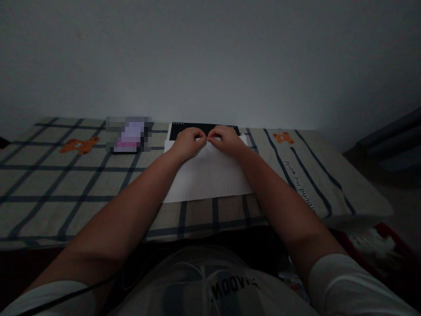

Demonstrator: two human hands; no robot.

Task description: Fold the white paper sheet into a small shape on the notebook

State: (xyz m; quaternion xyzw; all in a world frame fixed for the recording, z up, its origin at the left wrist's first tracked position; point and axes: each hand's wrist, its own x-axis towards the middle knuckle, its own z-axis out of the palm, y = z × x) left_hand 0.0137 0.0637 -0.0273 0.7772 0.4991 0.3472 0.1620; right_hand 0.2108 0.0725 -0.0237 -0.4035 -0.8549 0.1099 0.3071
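A white sheet of paper (210,175) lies on the checked tablecloth in front of me, partly over a black flat item (205,126) with small light marks along its far edge. My left hand (190,142) and my right hand (225,139) meet above the paper's far edge. Thumb and fingers of each are pinched together, the tips nearly touching at the middle. Both pinches seem to be on the paper's edge, though the dim light hides the exact contact.
A phone (130,137) with a lit, blurred screen lies left of the paper. The tablecloth (75,175) has bear prints and lettering. A pale wall (210,66) rises behind the table. Below right is a red container (394,245) with crumpled pale material.
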